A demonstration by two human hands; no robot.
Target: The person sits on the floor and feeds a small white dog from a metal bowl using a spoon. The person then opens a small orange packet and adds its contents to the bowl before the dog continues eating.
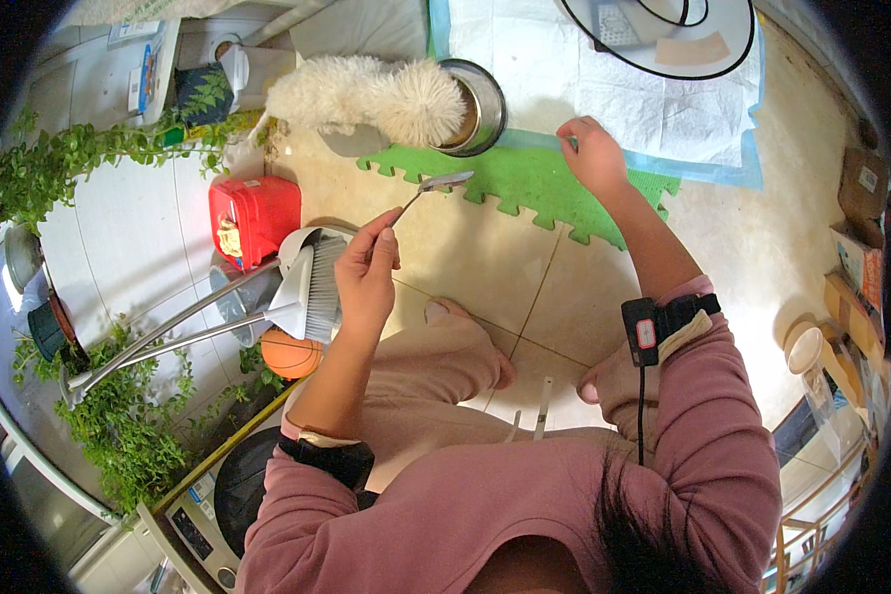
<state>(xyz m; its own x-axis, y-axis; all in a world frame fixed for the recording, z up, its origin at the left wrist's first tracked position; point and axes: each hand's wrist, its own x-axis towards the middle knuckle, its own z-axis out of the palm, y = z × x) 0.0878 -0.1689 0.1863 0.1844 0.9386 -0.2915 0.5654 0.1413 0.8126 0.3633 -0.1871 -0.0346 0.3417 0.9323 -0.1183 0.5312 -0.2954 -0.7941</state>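
My left hand (367, 278) grips the handle of a metal spoon (445, 180), whose bowl end points up and right over the tiled floor. My right hand (594, 157) is raised at the right with curled fingers, above the edge of a white and blue absorbent pad (657, 122); no object shows in it. A curly cream-coloured dog (364, 96) stands beyond my left hand with its head over a stainless steel bowl (490, 108). Part of the bowl's contents is hidden by the head. The bowl stands at the edge of a green foam mat (527, 185).
To the left are a red plastic bucket (267, 215), a broom (323, 282) with a long-handled dustpan (297, 241), an orange ball (291, 353) and trailing green plants (126, 431). A transparent pet cone (668, 37) lies on the pad. Cardboard boxes (861, 185) line the right side.
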